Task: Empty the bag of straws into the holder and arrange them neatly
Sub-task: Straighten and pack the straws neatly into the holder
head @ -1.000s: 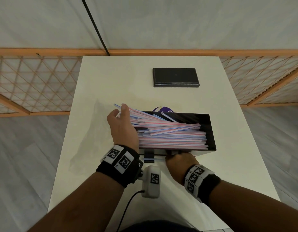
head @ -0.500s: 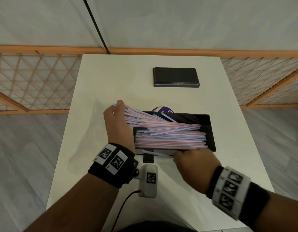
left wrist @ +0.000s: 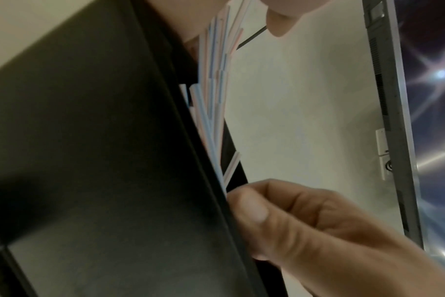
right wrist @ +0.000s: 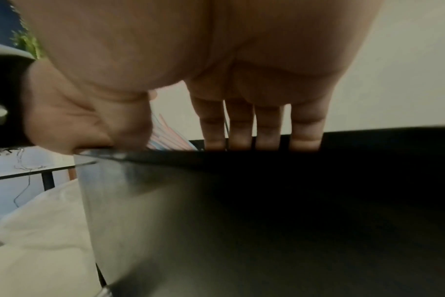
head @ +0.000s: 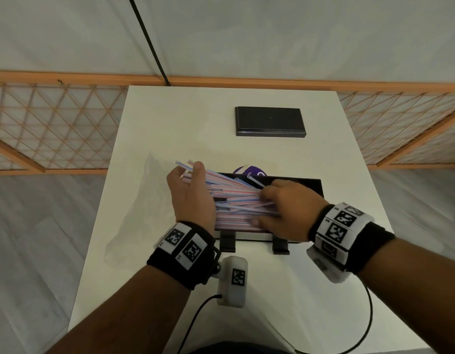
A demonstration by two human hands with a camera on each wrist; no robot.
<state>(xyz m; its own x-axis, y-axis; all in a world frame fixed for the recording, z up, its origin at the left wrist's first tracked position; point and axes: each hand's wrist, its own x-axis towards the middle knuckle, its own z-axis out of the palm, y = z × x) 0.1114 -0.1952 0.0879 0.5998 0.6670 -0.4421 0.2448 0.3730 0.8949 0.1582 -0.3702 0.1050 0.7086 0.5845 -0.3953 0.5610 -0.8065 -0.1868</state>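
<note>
Holding, left hand [head: 192, 200]: fingers curled round the raised left ends of the straws [head: 236, 200], which fan out over the holder's left edge.
Right hand [head: 285, 208]: laid over the straws inside the holder, fingers straight and reaching down past the rim, thumb at the near wall.
Holder [head: 314, 186]: black box, mid surface [head: 170, 123], on two front feet.
Straws: red- and blue-striped, mostly lying lengthwise in the holder, upper ones tilted.
Bag [head: 134, 215]: clear, flat on the surface left of the holder.
Lid [head: 269, 121]: black slab, farther back.
</note>
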